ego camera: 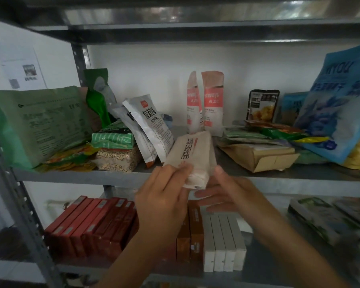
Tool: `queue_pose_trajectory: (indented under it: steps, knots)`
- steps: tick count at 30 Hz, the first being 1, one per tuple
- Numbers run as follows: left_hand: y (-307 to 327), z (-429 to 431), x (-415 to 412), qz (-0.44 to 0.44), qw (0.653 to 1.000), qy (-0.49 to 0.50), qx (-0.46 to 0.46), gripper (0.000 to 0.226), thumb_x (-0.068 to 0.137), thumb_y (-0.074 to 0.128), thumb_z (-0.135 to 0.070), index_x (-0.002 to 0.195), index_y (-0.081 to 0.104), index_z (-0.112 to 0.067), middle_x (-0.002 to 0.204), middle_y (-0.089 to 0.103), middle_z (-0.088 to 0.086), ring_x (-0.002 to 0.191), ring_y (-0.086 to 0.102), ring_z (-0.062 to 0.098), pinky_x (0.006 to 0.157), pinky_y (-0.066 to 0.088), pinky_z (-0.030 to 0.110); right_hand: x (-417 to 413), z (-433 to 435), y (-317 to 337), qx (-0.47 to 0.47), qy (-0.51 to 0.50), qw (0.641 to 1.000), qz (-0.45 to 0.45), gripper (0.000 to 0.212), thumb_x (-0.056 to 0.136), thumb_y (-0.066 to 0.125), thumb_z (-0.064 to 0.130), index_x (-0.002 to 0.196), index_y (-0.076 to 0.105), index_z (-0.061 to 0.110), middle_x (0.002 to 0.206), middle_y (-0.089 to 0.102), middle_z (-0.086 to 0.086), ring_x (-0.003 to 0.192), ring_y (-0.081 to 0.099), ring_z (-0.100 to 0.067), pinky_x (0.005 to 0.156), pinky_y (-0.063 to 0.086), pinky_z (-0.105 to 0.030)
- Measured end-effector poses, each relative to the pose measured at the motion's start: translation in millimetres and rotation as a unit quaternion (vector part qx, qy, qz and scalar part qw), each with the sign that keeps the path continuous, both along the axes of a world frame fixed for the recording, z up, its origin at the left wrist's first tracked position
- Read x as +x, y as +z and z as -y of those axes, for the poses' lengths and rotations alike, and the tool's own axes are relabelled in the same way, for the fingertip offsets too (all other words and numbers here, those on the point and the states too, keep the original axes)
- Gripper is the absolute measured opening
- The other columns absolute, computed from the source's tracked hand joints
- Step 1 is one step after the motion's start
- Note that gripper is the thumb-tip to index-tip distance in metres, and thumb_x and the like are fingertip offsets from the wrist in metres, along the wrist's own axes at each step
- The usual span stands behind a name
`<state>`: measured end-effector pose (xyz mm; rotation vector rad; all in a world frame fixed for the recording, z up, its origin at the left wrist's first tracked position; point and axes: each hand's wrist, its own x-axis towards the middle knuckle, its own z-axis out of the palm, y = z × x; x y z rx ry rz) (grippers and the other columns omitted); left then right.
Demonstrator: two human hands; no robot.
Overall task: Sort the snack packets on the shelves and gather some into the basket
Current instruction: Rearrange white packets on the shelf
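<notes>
Grey metal shelf [279, 175], slotted upright post [79, 59] at left, white wall [154, 63] behind. A printed paper sheet [23, 67] hangs on the wall left of the post.

Pale packet [192, 156]: held in the air at the shelf's front edge, tilted, its top end over the shelf just below two upright pink-and-white packets [204, 102].

Left hand [164, 196]: grip closed, fingers curled over the packet's lower left corner.

Right hand [227, 194]: thumb against the packet's right edge, fingers stretched beneath it; grip pinches the packet.

Same shelf: large green bag [37, 123] far left, brown paper bag [258, 156] lying flat right of centre, tall blue bag [341, 109] far right.

Lower shelf: red boxes [87, 223] in a row, white boxes [222, 242] beside them.
</notes>
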<state>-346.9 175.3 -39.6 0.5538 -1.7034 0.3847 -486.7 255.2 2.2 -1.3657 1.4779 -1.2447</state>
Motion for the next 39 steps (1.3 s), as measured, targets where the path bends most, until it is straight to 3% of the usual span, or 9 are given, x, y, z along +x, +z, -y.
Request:
queue_pose_trajectory:
  steps: [5, 8, 11, 14, 18, 20, 28, 33, 39]
  knots:
    - [-16, -11, 10, 0.023, 0.999, -0.027, -0.008, 0.016, 0.077, 0.071, -0.003, 0.092, 0.075, -0.007, 0.091, 0.07, 0.003, 0.085, 0.062, 0.015, 0.063, 0.052, 0.028, 19, 20, -11, 0.039, 0.123, 0.916, 0.379, 0.044, 0.086, 0.054, 0.032, 0.127, 0.056, 0.017, 0.118, 0.067, -0.011, 0.105, 0.066, -0.023, 0.088, 0.055, -0.037]
    - [-25, -16, 25, 0.047, 0.983, -0.162, 0.076, 0.025, 0.083, 0.071, -0.026, 0.106, 0.069, -0.016, 0.108, 0.065, -0.005, 0.101, 0.059, 0.009, 0.082, 0.049, 0.02, 22, 24, -19, 0.017, 0.128, 0.919, 0.374, 0.043, 0.084, 0.055, 0.012, 0.127, 0.056, 0.01, 0.116, 0.067, -0.017, 0.1, 0.067, -0.026, 0.077, 0.058, -0.035]
    - [-25, -22, 43, -0.065, 0.922, -0.283, 0.255, 0.033, 0.089, 0.059, -0.043, 0.116, 0.063, -0.024, 0.118, 0.062, -0.012, 0.115, 0.057, 0.01, 0.092, 0.047, 0.021, 22, 20, -26, 0.013, 0.12, 0.931, 0.344, 0.047, 0.082, 0.055, 0.007, 0.129, 0.054, 0.008, 0.116, 0.067, -0.016, 0.103, 0.067, -0.028, 0.075, 0.058, -0.034]
    - [-22, -15, 50, -0.197, 0.794, -0.338, 0.465, 0.047, 0.086, 0.056, -0.052, 0.124, 0.061, -0.024, 0.123, 0.064, -0.007, 0.115, 0.06, 0.012, 0.095, 0.051, 0.034, 24, 12, -41, 0.023, 0.118, 0.931, 0.345, 0.043, 0.082, 0.054, 0.005, 0.125, 0.057, 0.009, 0.115, 0.068, -0.015, 0.103, 0.067, -0.029, 0.08, 0.058, -0.038]
    - [-17, -7, 48, -0.16, 0.573, -0.466, 0.655, 0.049, 0.091, 0.041, -0.047, 0.127, 0.06, -0.018, 0.124, 0.065, 0.009, 0.116, 0.062, 0.025, 0.097, 0.049, 0.048, 27, 0, -72, 0.046, 0.135, 0.927, 0.346, 0.039, 0.084, 0.059, 0.003, 0.122, 0.057, 0.01, 0.117, 0.066, -0.016, 0.108, 0.064, -0.033, 0.081, 0.057, -0.044]
    - [-14, -6, 43, -0.164, 0.534, -0.487, 0.671, 0.046, 0.087, 0.049, -0.038, 0.125, 0.059, -0.013, 0.121, 0.067, 0.01, 0.111, 0.064, 0.026, 0.09, 0.055, 0.043, 29, -6, -90, 0.058, 0.152, 0.928, 0.337, 0.045, 0.079, 0.069, 0.008, 0.122, 0.056, 0.009, 0.119, 0.065, -0.018, 0.11, 0.062, -0.034, 0.08, 0.056, -0.043]
    - [-34, -9, 25, -0.185, 0.557, -0.454, 0.67, 0.018, 0.09, 0.055, -0.006, 0.103, 0.066, -0.011, 0.094, 0.075, 0.006, 0.087, 0.072, 0.021, 0.067, 0.059, 0.033, 28, -26, -139, 0.123, 0.118, 0.933, 0.317, 0.083, 0.047, 0.092, 0.021, 0.121, 0.055, 0.011, 0.116, 0.067, -0.014, 0.109, 0.063, -0.031, 0.082, 0.056, -0.042]
    - [-45, -12, 19, -0.194, 0.551, -0.458, 0.67, 0.018, 0.091, 0.054, -0.006, 0.104, 0.065, -0.012, 0.092, 0.075, 0.004, 0.084, 0.072, 0.02, 0.066, 0.059, 0.033, 31, -37, -146, 0.159, 0.059, 0.964, 0.206, 0.055, 0.061, 0.073, 0.003, 0.112, 0.057, 0.018, 0.101, 0.073, 0.001, 0.096, 0.069, -0.016, 0.082, 0.057, -0.039]
    - [-49, -12, 22, -0.169, 0.544, -0.47, 0.674, 0.024, 0.079, 0.061, -0.014, 0.102, 0.067, -0.014, 0.096, 0.075, 0.005, 0.09, 0.072, 0.021, 0.071, 0.06, 0.035, 28, -40, -163, 0.147, 0.052, 0.966, 0.206, 0.045, 0.067, 0.077, 0.0, 0.107, 0.063, 0.015, 0.106, 0.072, -0.006, 0.102, 0.067, -0.024, 0.088, 0.054, -0.045]
